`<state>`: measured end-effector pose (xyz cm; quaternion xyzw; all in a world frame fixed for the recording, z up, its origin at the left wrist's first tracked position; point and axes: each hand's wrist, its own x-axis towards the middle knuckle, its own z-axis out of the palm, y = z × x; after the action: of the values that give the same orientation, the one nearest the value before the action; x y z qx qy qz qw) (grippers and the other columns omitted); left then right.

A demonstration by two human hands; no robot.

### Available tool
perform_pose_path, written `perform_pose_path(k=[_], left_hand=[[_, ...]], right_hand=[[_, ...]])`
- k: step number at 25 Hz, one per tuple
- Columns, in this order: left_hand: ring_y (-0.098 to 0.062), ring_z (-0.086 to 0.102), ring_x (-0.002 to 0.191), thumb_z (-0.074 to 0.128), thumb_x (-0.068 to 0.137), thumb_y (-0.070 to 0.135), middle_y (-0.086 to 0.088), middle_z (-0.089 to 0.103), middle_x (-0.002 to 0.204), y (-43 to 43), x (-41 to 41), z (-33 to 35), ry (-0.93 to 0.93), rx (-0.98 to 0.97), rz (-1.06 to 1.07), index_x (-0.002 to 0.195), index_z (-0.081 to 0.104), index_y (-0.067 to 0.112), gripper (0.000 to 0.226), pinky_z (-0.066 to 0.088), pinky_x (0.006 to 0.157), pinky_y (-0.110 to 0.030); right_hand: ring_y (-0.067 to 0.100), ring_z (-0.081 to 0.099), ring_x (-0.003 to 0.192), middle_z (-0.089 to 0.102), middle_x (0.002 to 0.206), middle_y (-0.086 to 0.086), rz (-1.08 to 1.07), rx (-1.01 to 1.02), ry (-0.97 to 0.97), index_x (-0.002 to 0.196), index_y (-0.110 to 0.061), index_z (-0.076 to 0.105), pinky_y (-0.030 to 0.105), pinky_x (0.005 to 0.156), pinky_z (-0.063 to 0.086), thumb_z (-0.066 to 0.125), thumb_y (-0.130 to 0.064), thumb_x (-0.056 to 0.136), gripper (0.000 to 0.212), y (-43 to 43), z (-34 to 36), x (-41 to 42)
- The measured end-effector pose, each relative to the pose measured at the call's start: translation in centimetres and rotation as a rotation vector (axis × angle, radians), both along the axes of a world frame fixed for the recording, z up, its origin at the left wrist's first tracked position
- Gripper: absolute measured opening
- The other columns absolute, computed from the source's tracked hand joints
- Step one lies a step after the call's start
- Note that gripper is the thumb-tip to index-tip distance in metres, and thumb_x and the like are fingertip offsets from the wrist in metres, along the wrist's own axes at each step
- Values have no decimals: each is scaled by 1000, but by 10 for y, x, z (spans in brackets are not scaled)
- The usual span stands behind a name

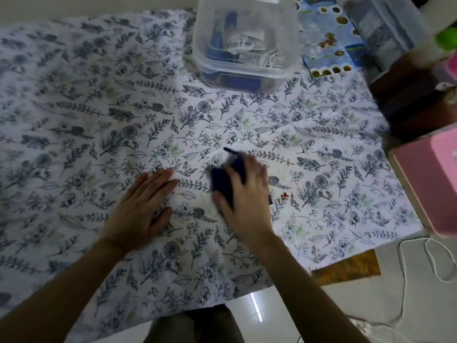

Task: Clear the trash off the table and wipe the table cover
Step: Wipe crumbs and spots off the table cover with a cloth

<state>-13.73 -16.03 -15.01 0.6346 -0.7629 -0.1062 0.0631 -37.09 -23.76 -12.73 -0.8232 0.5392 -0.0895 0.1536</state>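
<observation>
Wiping under way: right hand [243, 194] curled around a dark blue cloth [226, 181], pressing it onto the floral cover [247, 125] at centre; left hand [141, 206] spread flat at nine o'clock. Risk: cover bunching or sliding off the counter if that hold slackens.

Clear plastic container [244, 45] at far edge; blue printed box [326, 38] beside it; pink box [430, 184] right.
</observation>
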Motion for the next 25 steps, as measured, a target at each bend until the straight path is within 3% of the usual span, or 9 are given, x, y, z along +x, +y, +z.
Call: perform_pose_path(k=[4,6,8,10,12,17,19,21,25], left_hand=[[-18,21,148,37,93,38,-7,26,158,-1,1,-1,17,-4,-6,146,34,12,60,20,121,-44],[-18,21,148,37,93,39,-6,26,158,-1,1,-1,18,-7,-7,146,34,12,60,19,121,-44],[-17,19,148,35,93,39,-6,25,158,-1,2,-1,22,-12,-8,146,34,12,60,18,121,-43],[-16,18,148,34,94,40,-5,24,159,0,2,-1,15,-11,-7,147,33,13,60,16,122,-41],[-16,17,149,34,93,40,-4,24,159,1,2,-1,9,-10,-3,147,33,13,60,16,122,-41],[-17,18,148,36,93,39,-6,25,158,-1,1,-2,-10,-2,-2,146,33,12,60,17,122,-42],[-18,20,148,37,93,38,-7,26,158,0,0,-1,-21,-8,-3,146,34,11,59,18,122,-43],[-20,22,147,38,93,36,-9,28,157,0,-1,0,-25,-20,-7,145,35,10,58,20,121,-44],[-18,18,149,37,94,37,-7,25,158,0,0,1,-30,-10,0,147,32,12,59,18,121,-43]], right_hand=[[29,12,147,22,157,14,558,-19,46,141,-26,41,53,119,13,51,-51,91,56,22,1,-65],[30,16,145,22,157,10,429,18,19,140,-26,41,58,112,25,54,-49,89,58,13,3,-115],[32,25,140,25,154,8,124,39,-26,138,-23,43,61,105,34,51,-49,88,57,-5,4,-151],[35,31,132,31,148,13,-170,13,-75,133,-15,47,60,102,35,46,-50,87,58,-25,1,-154],[37,31,129,33,145,15,-319,-17,-77,131,-14,46,62,103,34,45,-49,87,56,-33,-4,-122],[27,23,140,28,150,7,-15,-47,-64,136,-24,45,54,114,26,51,-47,91,51,4,-4,-22],[27,14,146,24,155,11,203,-40,-52,139,-23,43,52,119,16,49,-47,93,52,27,-4,-15],[28,11,147,20,157,13,372,-33,6,141,-24,41,51,118,16,48,-49,93,54,45,-7,-36],[32,24,142,25,155,10,210,22,-3,138,-20,45,58,108,33,58,-46,87,58,30,-2,-121]])
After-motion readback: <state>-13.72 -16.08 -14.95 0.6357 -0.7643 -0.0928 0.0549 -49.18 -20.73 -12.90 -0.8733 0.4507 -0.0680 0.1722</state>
